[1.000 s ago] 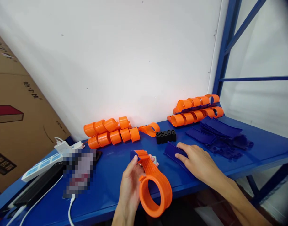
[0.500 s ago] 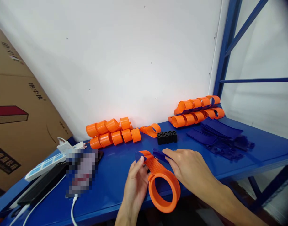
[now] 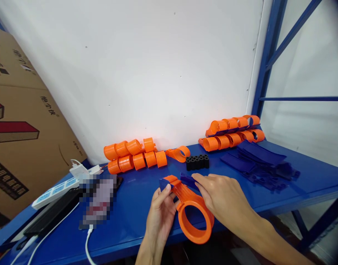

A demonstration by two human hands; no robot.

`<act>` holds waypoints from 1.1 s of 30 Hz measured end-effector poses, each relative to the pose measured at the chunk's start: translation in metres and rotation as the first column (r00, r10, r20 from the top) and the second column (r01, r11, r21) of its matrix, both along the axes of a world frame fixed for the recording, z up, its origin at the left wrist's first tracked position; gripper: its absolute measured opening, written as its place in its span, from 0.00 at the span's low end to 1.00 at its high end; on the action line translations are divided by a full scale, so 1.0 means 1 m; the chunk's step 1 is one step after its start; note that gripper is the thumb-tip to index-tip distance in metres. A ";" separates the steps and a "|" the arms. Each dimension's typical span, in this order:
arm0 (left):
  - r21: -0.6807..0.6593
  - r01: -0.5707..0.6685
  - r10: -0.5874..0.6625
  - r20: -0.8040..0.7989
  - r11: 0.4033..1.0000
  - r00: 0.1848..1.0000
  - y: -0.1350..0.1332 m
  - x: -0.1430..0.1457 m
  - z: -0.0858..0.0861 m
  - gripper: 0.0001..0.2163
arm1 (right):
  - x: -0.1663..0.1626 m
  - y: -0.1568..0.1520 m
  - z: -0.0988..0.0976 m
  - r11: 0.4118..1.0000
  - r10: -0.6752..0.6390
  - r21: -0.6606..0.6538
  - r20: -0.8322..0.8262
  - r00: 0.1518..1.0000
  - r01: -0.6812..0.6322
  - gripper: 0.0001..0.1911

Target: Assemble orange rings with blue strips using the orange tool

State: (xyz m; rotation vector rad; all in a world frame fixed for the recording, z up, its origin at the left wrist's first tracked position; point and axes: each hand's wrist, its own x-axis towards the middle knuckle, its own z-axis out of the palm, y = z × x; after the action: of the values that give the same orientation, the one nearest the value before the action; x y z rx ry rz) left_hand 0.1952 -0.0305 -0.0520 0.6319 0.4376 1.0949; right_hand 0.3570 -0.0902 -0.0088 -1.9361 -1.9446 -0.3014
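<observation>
My left hand (image 3: 160, 213) grips an orange plastic loop piece (image 3: 192, 211) by its flat ribbed tail, the ring end hanging over the front edge of the blue shelf (image 3: 136, 206). A small blue end cap (image 3: 164, 182) sits at the tail's tip by my left thumb. My right hand (image 3: 222, 198) pinches a dark blue flat strip (image 3: 189, 180) and holds it against the orange tail.
Two heaps of orange loop pieces lie by the wall (image 3: 134, 156) (image 3: 232, 132), one loose loop (image 3: 178, 152) between them. Black cylinders (image 3: 197, 162) stand mid-shelf. A pile of blue strips (image 3: 261, 162) lies right. A power strip (image 3: 60, 187), cables and cardboard boxes (image 3: 22, 140) are left.
My right hand picked the blue strip up from the shelf and brought it left onto the orange piece. My left hand tipped the orange loop lower and a little right.
</observation>
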 end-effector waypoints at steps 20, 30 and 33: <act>0.038 -0.013 0.014 -0.026 0.999 1.000 -0.001 0.000 0.002 0.04 | -0.002 -0.003 0.001 0.996 0.081 0.044 0.011 0.997 -0.081 0.15; 0.081 -0.084 0.090 -0.070 0.993 0.994 -0.005 0.003 0.000 0.02 | -0.009 -0.006 0.004 0.978 0.205 0.030 0.030 0.978 -0.206 0.17; 0.094 -0.083 0.094 -0.112 0.992 0.989 -0.005 0.004 -0.002 0.04 | -0.012 -0.003 0.005 0.964 0.260 0.045 0.061 0.964 -0.263 0.24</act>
State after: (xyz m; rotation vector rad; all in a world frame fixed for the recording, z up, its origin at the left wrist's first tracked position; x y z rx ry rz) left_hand 0.1996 -0.0356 -0.0539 0.7640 0.5232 1.1710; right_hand 0.3454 -0.0930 -0.0037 -1.6291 -2.1749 -0.3305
